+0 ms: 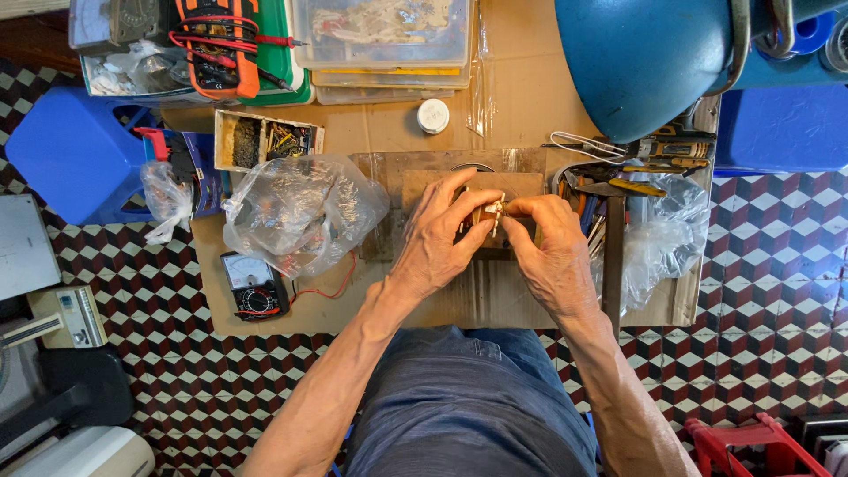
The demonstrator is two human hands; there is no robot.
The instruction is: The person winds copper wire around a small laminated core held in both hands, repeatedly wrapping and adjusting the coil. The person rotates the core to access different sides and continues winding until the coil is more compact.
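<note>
Cardboard-covered low table (495, 305) was seen from above, blue lamp shade (649, 57) at far right, crumpled clear plastic bag (300, 212) left, left hand (437, 238) and right hand (552, 252) were pinched together on small pale component (495, 209) over wooden board (424, 168).

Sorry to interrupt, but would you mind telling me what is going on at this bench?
A person seated at a low cardboard-covered table holds a small pale part between the fingertips of both hands, left hand and right hand, over a wooden board. What the part is cannot be made out. A crumpled plastic bag and a black meter lie to the left, pliers and other tools to the right, and a blue lamp shade hangs above.
</note>
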